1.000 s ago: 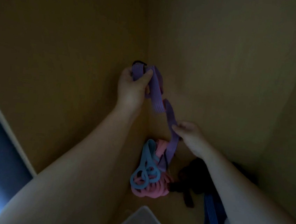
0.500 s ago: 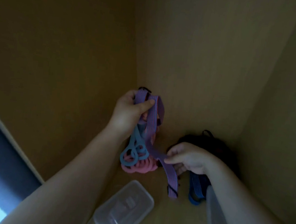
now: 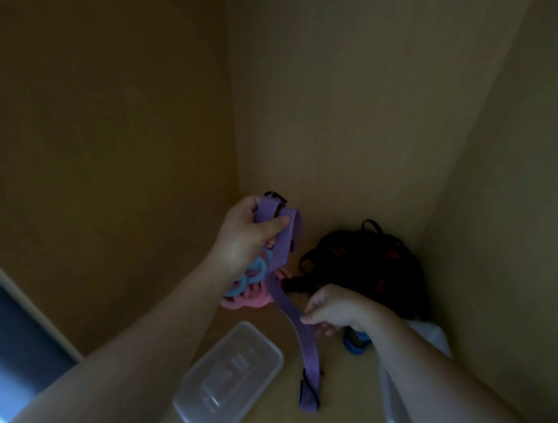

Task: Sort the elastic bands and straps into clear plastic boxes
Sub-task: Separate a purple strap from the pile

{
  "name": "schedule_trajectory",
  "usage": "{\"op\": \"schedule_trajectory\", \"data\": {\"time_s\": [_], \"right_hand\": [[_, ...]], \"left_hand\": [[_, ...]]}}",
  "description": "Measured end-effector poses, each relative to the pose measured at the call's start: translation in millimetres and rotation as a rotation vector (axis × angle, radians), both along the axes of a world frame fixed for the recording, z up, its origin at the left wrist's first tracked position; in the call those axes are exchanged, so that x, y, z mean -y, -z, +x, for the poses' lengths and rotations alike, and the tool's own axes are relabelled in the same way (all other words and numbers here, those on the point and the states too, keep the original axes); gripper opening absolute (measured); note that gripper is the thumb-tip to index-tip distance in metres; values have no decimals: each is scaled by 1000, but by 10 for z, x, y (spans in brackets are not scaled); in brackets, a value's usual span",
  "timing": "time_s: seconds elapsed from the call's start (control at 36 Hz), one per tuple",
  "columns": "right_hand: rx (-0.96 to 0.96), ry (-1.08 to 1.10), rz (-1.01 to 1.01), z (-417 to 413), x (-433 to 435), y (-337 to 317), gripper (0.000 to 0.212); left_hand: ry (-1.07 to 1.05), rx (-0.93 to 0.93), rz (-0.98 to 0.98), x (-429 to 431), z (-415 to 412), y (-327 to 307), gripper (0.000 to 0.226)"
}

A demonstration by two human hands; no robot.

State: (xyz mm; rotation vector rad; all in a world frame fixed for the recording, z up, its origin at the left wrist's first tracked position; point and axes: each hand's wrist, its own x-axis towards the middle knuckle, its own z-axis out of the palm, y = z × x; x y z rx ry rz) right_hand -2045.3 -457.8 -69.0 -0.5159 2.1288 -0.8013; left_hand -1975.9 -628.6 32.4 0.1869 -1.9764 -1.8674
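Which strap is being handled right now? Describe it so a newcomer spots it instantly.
Look deep into the wooden cupboard. The purple strap runs from the left hand, down through the right hand, to the shelf floor beside the clear box. Unlike the pink bands and black straps behind it, it is purple-striped with black buckles.

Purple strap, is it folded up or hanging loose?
Partly folded: left hand grips loops of the purple strap, right hand pinches its loose tail.
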Motion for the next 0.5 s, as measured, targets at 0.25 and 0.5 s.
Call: {"op": "schedule_trajectory", "data": {"time_s": [0.25, 0.5], "right_hand": [[-513, -32, 42, -376, 246, 160, 22], [-730, -312, 201, -618, 707, 572, 60]], "left_hand": [[-78, 55, 23, 195, 2, 223, 13], [-89, 38, 30, 230, 16, 241, 16]]}}
